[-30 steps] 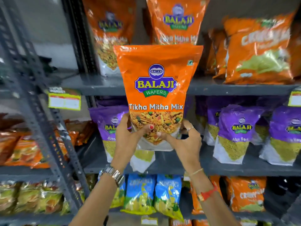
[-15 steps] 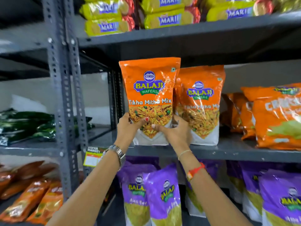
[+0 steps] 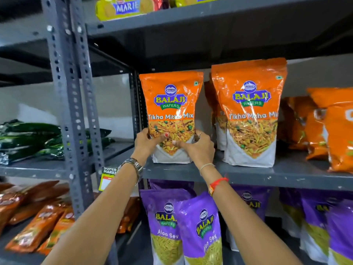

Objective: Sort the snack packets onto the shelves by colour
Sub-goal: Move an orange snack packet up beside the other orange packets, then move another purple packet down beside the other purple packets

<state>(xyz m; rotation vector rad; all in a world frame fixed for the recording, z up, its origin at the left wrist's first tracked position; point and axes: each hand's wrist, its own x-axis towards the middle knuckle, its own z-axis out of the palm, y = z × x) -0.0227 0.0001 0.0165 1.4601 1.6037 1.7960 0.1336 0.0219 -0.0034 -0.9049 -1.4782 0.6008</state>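
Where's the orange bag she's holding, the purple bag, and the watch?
Orange bag (image 3: 170, 104), head view, on its logo.
Purple bag (image 3: 200, 224), head view, on its front.
Watch (image 3: 133, 165), head view, on its band.

Grey steel racks, two units side by side. Slotted uprights (image 3: 65, 104) at the join, paint chipped in spots. Right unit: top shelf (image 3: 210, 18) across the upper frame, middle shelf (image 3: 267, 176) with scuffed front edge, dark underside above it. Left unit: shelf (image 3: 34, 169) at similar height, another shelf (image 3: 24, 43) higher up, blurred. Pale wall (image 3: 107, 104) behind the left unit, visible through the open back; lighter strip of wall behind the right unit too. Price tag (image 3: 108, 177), yellow with "SUPER MARKE..." header, hung at the shelf edge by the uprights. Even indoor light, soft shadows under shelves. Floor out of view.
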